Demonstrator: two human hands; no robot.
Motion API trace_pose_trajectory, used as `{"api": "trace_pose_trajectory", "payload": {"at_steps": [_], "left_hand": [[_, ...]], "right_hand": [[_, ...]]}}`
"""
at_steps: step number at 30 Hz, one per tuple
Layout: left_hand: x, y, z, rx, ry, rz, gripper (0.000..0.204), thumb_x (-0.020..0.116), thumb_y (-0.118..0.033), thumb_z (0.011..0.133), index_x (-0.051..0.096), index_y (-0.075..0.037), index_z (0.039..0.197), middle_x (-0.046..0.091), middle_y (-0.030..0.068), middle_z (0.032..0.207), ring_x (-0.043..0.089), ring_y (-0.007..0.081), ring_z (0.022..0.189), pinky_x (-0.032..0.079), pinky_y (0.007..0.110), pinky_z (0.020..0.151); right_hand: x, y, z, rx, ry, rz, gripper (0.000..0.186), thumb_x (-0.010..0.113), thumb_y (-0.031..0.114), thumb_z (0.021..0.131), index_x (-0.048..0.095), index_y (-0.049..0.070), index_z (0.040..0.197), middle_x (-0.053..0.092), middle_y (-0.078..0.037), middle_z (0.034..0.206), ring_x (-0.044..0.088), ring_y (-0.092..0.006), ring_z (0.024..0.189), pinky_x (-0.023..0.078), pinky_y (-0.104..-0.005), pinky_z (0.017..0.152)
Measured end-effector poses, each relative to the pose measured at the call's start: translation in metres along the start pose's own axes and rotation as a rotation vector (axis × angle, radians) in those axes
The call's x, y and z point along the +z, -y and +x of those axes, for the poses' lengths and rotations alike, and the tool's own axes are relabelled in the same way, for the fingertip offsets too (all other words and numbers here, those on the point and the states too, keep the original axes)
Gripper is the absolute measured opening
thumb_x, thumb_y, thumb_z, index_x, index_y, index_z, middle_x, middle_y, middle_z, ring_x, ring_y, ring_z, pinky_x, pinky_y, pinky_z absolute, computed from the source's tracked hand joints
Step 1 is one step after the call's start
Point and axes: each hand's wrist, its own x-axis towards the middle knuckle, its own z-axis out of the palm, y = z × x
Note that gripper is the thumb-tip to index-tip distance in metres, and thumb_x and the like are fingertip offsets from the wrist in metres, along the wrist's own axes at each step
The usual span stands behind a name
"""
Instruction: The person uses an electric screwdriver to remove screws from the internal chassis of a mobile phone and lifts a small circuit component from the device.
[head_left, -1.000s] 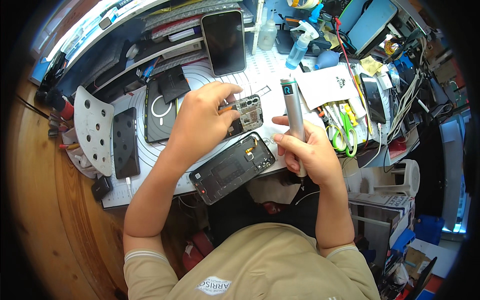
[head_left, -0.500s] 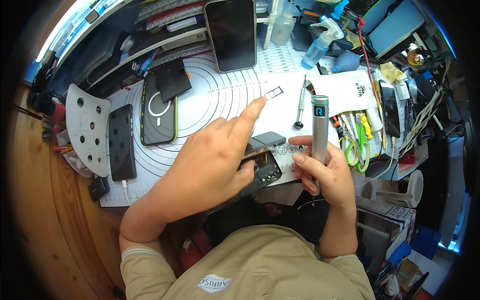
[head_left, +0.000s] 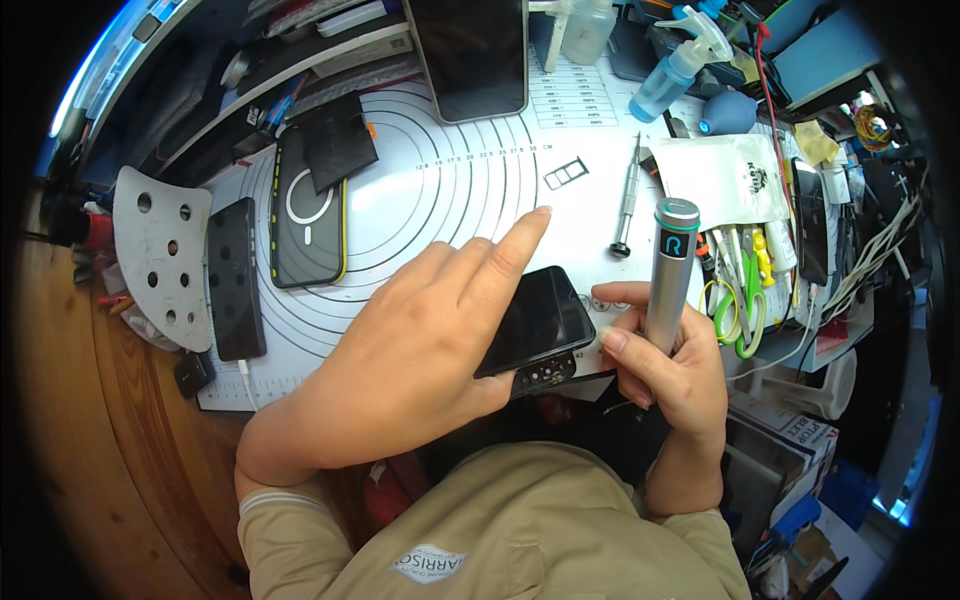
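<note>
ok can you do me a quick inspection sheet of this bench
Surface: white mat printed with dark rings; what looks like a SIM tray on it.
Phone parts: black phone front, screen up, overlapping a black back cover with camera openings.
Hands: left hand has its thumb by the back cover, grip partly hidden; right hand holds a silver pen-style tool.
Clutter: slim screwdriver, green-handled scissors, spray bottle and blue air blower, at right.
Cables: white cable plugged into a dark phone, left; cable tangle, far right.
Surroundings: wood-plank floor, left; white plastic stool, right.
</note>
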Motion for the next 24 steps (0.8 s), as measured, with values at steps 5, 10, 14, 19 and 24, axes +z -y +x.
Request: {"api": "trace_pose_trajectory", "payload": {"at_steps": [5,10,14,19,24], "left_hand": [[-0.004,0.019,0.004,0.131,-0.111,-0.110,0.058,0.074,0.003,0.075,0.064,-0.001,0.132,0.068,0.0147,0.093,0.067,0.0268,0.082,0.054,0.036,0.076],[-0.014,0.022,0.006,0.146,-0.164,-0.038,0.046,0.068,0.008,0.084,0.065,-0.002,0.129,0.069,0.0165,0.098,0.069,0.0268,0.081,0.055,0.033,0.074],[-0.013,0.028,0.012,0.077,-0.253,-0.037,0.040,0.066,0.007,0.085,0.062,0.001,0.125,0.070,0.0208,0.110,0.073,0.0331,0.100,0.057,0.038,0.085],[-0.004,0.050,0.021,0.051,-0.198,0.001,0.050,0.074,-0.008,0.085,0.058,0.001,0.132,0.067,0.0220,0.119,0.066,0.0378,0.112,0.051,0.043,0.096],[0.001,0.054,0.020,0.052,-0.154,0.141,0.061,0.081,-0.022,0.082,0.059,0.000,0.134,0.063,0.0158,0.117,0.056,0.0334,0.106,0.046,0.041,0.100]], "right_hand": [[-0.003,-0.007,-0.001,-0.077,0.045,0.333,0.046,0.060,0.018,0.104,0.048,-0.006,0.141,0.061,-0.008,0.088,0.054,-0.0097,0.063,0.042,-0.0243,0.055],[0.001,0.007,0.000,-0.084,0.047,0.275,0.054,0.053,0.021,0.106,0.039,-0.010,0.148,0.058,-0.011,0.094,0.055,-0.0157,0.069,0.046,-0.0310,0.061],[0.007,0.005,0.006,-0.199,0.045,0.152,0.049,0.056,0.015,0.104,0.043,-0.009,0.146,0.060,-0.010,0.098,0.058,-0.0149,0.075,0.049,-0.0298,0.067],[0.003,0.010,0.005,-0.465,-0.116,0.391,0.037,0.059,0.011,0.104,0.053,-0.007,0.136,0.068,-0.010,0.102,0.065,-0.0144,0.088,0.053,-0.0289,0.080],[-0.005,0.015,0.008,-0.611,-0.330,0.341,0.037,0.060,0.017,0.106,0.049,-0.004,0.134,0.071,-0.018,0.113,0.067,-0.0162,0.091,0.052,-0.0290,0.083]]}}
